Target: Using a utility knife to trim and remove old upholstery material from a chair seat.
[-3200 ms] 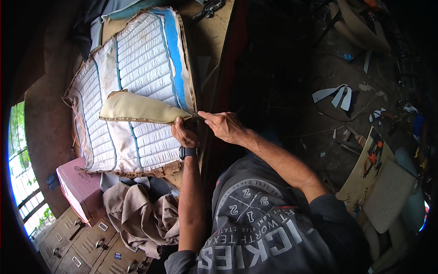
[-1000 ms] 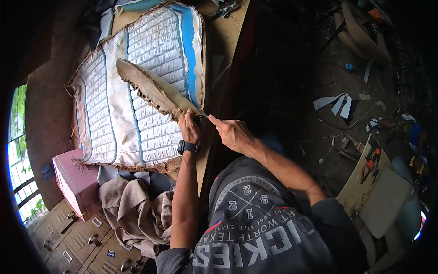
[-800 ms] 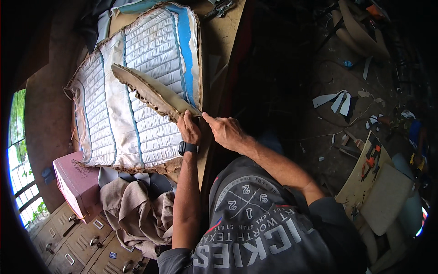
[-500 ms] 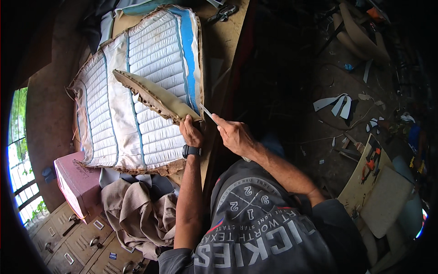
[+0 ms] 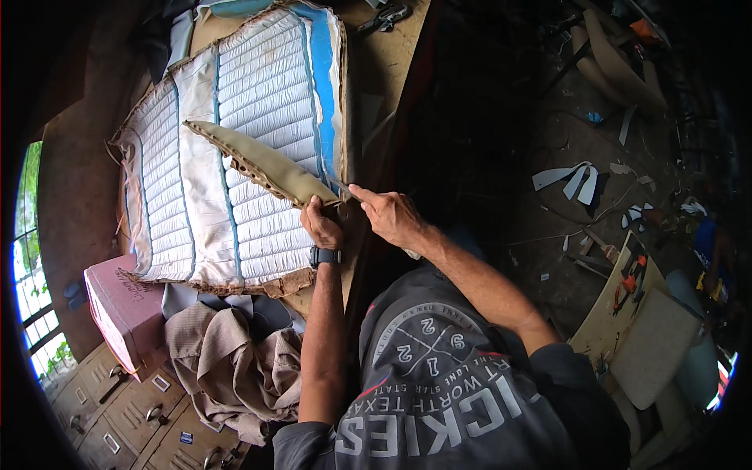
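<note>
A quilted upholstery cover [image 5: 262, 86] lies spread on the workbench, its white ribbed backing up, with blue seam strips and frayed brown edges. My left hand [image 5: 321, 227] pinches the near right corner of its folded-back beige flap [image 5: 270, 163], whose ragged edge is lined with holes. Beside that corner, my right hand [image 5: 392, 219] grips a thin-bladed knife [image 5: 341, 186], the index finger stretched along it. The blade points to the seam by the blue strip; its tip is hard to make out against the cover.
The wooden bench [image 5: 392, 66] ends just right of the cover, with dark pliers-like tool [image 5: 384, 19] at its far end. Near left are a pink box [image 5: 125, 313], a crumpled brown cloth [image 5: 235, 360] and metal drawers [image 5: 149, 407]. White scraps [image 5: 576, 184] litter the floor.
My right hand has moved slightly left and up, bringing the knife to the flap's corner. The flap has tilted to show more of its beige face, still in my left hand.
</note>
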